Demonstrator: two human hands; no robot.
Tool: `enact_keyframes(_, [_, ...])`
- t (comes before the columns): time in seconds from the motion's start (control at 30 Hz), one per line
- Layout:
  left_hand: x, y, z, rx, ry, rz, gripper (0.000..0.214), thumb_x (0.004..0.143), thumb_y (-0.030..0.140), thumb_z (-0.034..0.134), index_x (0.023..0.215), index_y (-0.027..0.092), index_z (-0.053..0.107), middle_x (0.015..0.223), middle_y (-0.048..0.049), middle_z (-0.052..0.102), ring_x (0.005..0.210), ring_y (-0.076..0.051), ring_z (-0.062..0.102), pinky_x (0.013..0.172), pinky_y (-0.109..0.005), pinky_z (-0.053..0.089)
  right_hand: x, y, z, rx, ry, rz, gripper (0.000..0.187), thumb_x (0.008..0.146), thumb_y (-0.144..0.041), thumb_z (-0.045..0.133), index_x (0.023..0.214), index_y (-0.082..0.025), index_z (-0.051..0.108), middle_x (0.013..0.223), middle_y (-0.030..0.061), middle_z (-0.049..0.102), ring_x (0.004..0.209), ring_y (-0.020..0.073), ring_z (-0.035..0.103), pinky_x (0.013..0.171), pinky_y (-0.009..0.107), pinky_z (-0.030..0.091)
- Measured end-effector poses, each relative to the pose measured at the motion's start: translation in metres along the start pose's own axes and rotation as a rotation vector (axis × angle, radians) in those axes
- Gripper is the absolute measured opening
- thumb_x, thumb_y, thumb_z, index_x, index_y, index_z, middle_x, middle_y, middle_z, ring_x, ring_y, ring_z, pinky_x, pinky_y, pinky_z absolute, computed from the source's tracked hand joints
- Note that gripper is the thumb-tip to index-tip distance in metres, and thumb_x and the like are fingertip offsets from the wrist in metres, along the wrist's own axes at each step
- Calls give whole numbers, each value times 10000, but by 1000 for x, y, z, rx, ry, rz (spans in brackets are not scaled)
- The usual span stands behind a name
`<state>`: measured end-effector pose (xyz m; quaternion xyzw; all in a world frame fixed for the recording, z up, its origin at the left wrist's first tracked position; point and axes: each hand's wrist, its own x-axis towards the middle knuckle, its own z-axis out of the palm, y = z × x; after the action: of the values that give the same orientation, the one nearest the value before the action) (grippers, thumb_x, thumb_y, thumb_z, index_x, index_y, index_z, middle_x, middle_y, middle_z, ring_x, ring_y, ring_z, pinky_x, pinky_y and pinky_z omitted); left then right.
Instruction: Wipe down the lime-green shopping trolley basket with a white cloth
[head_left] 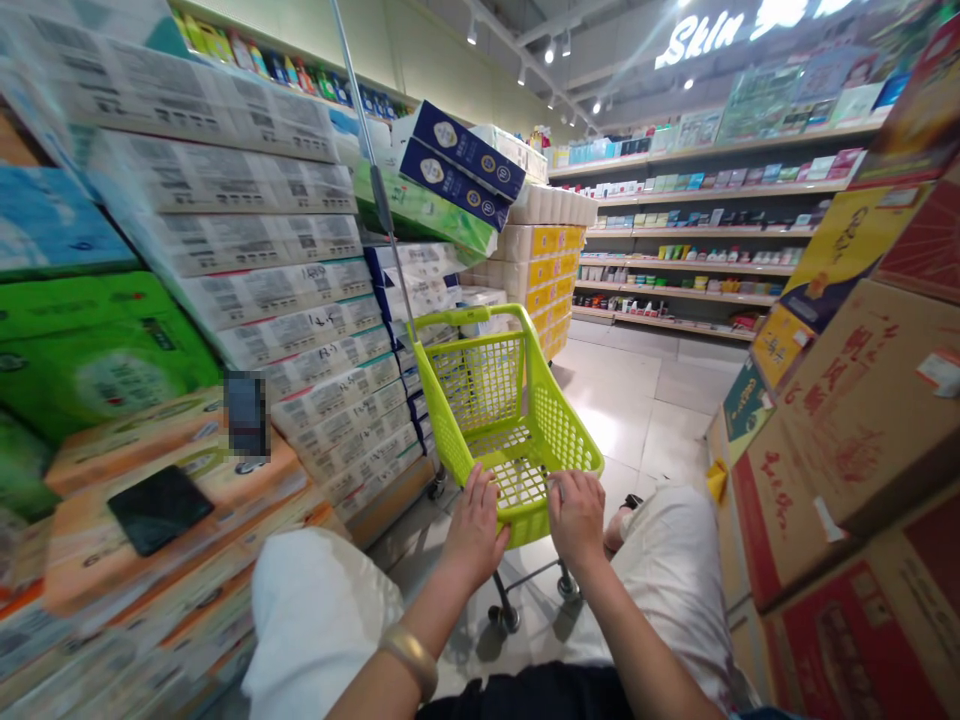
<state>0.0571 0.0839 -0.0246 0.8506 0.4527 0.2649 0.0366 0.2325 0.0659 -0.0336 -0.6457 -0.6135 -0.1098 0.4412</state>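
Observation:
A small lime-green shopping cart point(517, 400) stands on the tiled floor in front of me, and its basket holds nothing. My left hand point(474, 522) grips the near rim of the basket, fingers curled over the edge. Beside it, my right hand point(576, 518) also holds the near rim. A gold bangle point(411, 655) sits on my left wrist. My knees in white trousers point(315, 610) show on either side of the cart.
Stacked tissue and paper packs point(247, 260) wall the left side, with a black phone point(160, 508) lying on an orange pack. Cardboard cartons point(862, 430) pile up on the right. The tiled aisle point(637, 400) runs ahead to product shelves point(697, 250).

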Motion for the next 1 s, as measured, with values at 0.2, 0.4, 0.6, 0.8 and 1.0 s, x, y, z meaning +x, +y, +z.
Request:
enact_keyframes(0.2, [-1, -3, 1, 2, 23, 18, 395, 733, 143, 555, 1101, 189, 421, 1342, -148, 454, 1427, -329, 236, 1123, -565, 347, -16, -32, 5, 86, -119, -177, 175, 878, -159, 467, 905, -221, 628, 875, 29, 606, 897, 194, 499, 928, 338, 318])
enact_keyframes(0.4, [-2, -2, 0, 9, 29, 24, 401, 724, 130, 562, 1096, 192, 427, 1336, -132, 460, 1431, -328, 228, 1125, -559, 349, 2, 11, -6, 23, -39, -38, 184, 890, -180, 447, 923, -198, 626, 903, 51, 614, 953, 218, 499, 946, 365, 316])
enact_keyframes(0.6, [1, 0, 4, -4, 18, 5, 356, 744, 155, 551, 1081, 176, 436, 1342, -148, 450, 1430, -330, 227, 1127, -551, 344, -12, -31, 5, 67, -74, -97, 178, 878, -161, 448, 885, -208, 620, 863, 42, 598, 893, 207, 490, 932, 355, 316])
enact_keyframes(0.8, [-2, -1, 0, 10, 17, 12, 385, 721, 147, 563, 1086, 171, 441, 1341, -149, 456, 1430, -326, 225, 1141, -531, 333, -3, -9, -2, 47, -118, -142, 168, 882, -169, 466, 870, -223, 624, 834, 26, 608, 876, 202, 495, 891, 332, 318])
enact_keyframes(1.0, [-1, 1, 4, -2, 49, 13, 397, 697, 125, 556, 1071, 187, 438, 1344, -144, 455, 1435, -323, 216, 1125, -562, 347, 4, 8, -4, -22, -5, 5, 178, 880, -170, 448, 891, -200, 624, 874, 54, 609, 918, 227, 492, 923, 363, 316])
